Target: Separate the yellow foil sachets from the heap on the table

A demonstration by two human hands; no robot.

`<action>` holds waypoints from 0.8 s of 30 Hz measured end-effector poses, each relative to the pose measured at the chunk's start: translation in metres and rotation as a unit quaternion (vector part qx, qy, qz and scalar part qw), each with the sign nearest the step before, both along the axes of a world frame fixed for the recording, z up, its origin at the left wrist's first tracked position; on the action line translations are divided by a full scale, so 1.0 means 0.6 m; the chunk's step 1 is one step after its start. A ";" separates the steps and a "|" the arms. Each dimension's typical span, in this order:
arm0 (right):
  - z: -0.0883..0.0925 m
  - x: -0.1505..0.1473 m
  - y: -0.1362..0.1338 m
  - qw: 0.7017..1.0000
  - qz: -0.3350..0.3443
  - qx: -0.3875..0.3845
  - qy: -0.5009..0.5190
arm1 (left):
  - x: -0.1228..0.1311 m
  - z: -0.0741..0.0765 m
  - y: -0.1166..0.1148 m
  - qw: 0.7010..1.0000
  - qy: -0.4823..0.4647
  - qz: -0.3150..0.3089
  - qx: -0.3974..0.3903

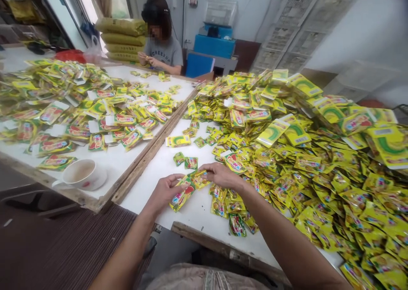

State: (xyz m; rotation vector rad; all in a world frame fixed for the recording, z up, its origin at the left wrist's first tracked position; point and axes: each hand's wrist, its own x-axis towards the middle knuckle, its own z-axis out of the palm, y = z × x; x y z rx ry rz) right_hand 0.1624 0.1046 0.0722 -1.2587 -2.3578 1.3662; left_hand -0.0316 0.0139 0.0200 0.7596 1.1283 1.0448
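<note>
The shirt (165, 54) of the person across the table carries capitals that begin "CHEE" (the rest is too soft to read with certainty). The sacks (123, 39) behind bear a line of dark green print, too small to make out. On the box (180, 200) near the table's front, a large "S" in pale blue and white starts a slanted word beside red artwork; the remaining letters are unclear. Some boxes in the right heap (287, 179) show a barcode, as on the yellow-and-green carton (301, 138) lying on top.

The left hand (165, 192) is clamped on the box, thumb across its printed face, fingers behind its upper edge, the forearm rising from lower left. The right hand (221, 174) reaches in from lower right, wrist bent, its thumb and forefinger pinched on a sachet (200, 180) at the box's upper right end; whether the sachet is partly inside, I cannot tell. Two small green sachets (191, 162) lie just beyond the hands. A white cup (81, 174) (red motif, pale brown drink) stands on the left table (110, 177).
</note>
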 end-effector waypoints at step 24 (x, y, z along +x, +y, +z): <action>-0.029 0.003 -0.085 0.971 -0.157 0.122 0.131 | 0.035 0.001 -0.004 0.998 -0.062 -0.010 -0.011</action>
